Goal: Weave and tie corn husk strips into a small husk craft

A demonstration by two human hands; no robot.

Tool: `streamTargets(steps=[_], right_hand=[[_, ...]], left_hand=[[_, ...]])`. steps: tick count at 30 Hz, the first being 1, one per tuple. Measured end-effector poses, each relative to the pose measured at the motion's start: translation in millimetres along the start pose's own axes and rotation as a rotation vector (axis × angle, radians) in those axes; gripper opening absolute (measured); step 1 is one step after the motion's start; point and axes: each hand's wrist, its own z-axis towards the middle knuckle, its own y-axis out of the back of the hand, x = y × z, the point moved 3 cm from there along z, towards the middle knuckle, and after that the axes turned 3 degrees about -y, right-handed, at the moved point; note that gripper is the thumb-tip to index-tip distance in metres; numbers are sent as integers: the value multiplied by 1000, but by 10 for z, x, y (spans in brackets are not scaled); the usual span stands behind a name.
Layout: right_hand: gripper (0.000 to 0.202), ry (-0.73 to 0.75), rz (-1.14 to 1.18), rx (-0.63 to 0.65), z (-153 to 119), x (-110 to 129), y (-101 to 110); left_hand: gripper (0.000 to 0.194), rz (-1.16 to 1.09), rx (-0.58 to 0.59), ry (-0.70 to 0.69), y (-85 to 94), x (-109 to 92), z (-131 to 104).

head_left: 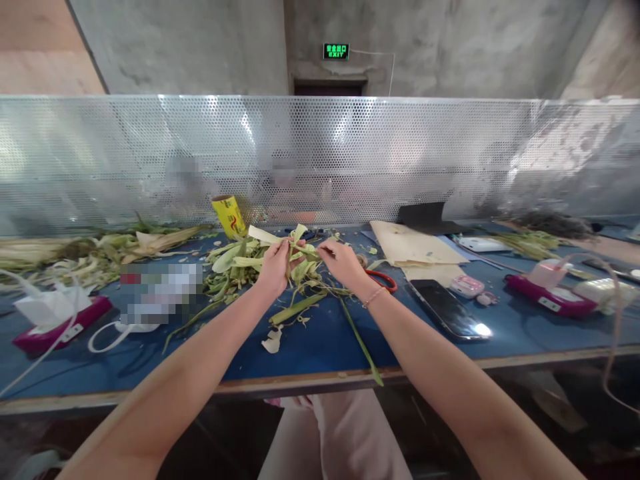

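My left hand is closed around a small bundle of pale green corn husk strips, whose ends fan out above the fingers. Just right of it, my right hand has thumb and fingers pinched together. Whatever is in that pinch is too small to make out. Beneath both hands lies a loose heap of husk pieces on the blue tabletop. A long green strip reaches from the heap over the front edge. Beside my right wrist shows a red handle loop, probably of scissors.
A yellow tube leans behind the heap, before a perforated metal screen. More husks lie left. To the right are brown paper sheets and a black phone. Purple power strips with cables sit at both sides.
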Motion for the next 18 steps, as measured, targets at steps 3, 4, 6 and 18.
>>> streamTargets(steps=[3,4,6,18], right_hand=[[20,-25,29,58,10,-39,-12],[19,-14,21,54,12,-48,-17],[18,7,8,45,15,-63,-32],[12,-339,442,-6,50,-185,-54]], left_hand=[[8,25,-16,-13,13,3,5],[7,34,-27,-29,21,-1,9],[4,47,-48,-69,32,-19,13],[25,215,214,-74,30,30,44]])
